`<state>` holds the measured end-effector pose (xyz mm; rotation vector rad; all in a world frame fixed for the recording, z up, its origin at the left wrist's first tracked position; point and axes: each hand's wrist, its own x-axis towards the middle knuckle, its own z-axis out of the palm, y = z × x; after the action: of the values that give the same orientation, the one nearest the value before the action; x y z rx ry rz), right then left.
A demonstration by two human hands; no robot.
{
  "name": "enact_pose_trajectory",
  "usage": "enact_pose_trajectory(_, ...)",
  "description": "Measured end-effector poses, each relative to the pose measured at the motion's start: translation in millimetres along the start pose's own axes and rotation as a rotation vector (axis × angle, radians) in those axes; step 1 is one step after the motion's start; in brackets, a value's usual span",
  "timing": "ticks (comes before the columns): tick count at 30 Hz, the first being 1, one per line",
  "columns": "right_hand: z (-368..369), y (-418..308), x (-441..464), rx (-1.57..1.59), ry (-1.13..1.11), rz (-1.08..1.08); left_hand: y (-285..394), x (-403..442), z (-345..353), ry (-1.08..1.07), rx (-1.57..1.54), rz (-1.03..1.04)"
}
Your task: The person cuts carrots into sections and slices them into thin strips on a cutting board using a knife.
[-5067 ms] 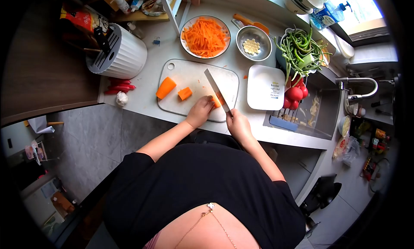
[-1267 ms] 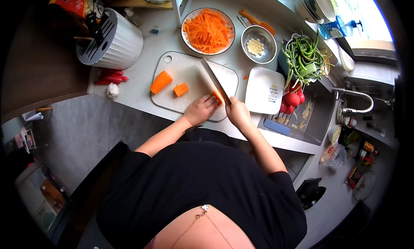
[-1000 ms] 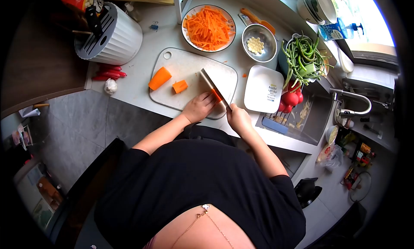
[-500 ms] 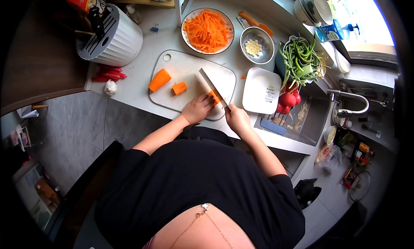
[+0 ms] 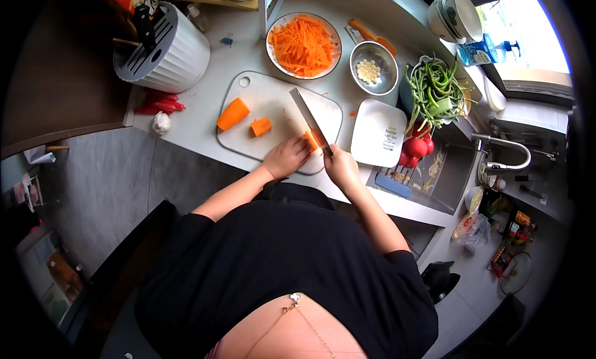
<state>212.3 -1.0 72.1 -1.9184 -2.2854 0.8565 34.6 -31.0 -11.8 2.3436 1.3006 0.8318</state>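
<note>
My right hand (image 5: 341, 166) is closed round the handle of a knife (image 5: 305, 112), whose blade points up and to the left over the cutting board (image 5: 273, 89). On the board's lower right, my left hand (image 5: 288, 157) presses its fingers on a small carrot piece (image 5: 311, 141), right beside the blade. A short carrot chunk (image 5: 261, 127) and a larger carrot piece (image 5: 233, 113) lie on the board's left part. Behind the board stands a bowl of carrot strips (image 5: 302, 46).
Right of the board is a white tray (image 5: 379, 132), with a metal bowl (image 5: 374, 67) behind it. Green beans (image 5: 437, 89), red tomatoes (image 5: 416, 148) and the sink (image 5: 448, 172) lie further right. A knife block (image 5: 167, 51), red chillies (image 5: 160, 102) and garlic (image 5: 161, 123) are at the left.
Compared with the earlier frames, the view has shifted slightly. The blade has moved a little between frames beside the small carrot piece. Both hands keep their holds.
</note>
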Motion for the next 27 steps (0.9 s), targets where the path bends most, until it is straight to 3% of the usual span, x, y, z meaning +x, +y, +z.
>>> enact_pose_trajectory(9,8,0,-15,-0.111,-0.111,0.012,0,0,3,-0.014,-0.008,-0.016)
enact_pose_trajectory(16,19,-9,25,-0.043,-0.083,-0.005,2,4,-3,0.012,0.014,0.007)
enact_pose_trajectory(20,3,-1,2,-0.004,0.012,-0.056,0,-4,5,0.053,0.020,0.006)
enact_pose_trajectory(27,5,2,-16,-0.031,-0.065,-0.006,0,0,2,0.053,0.033,0.050)
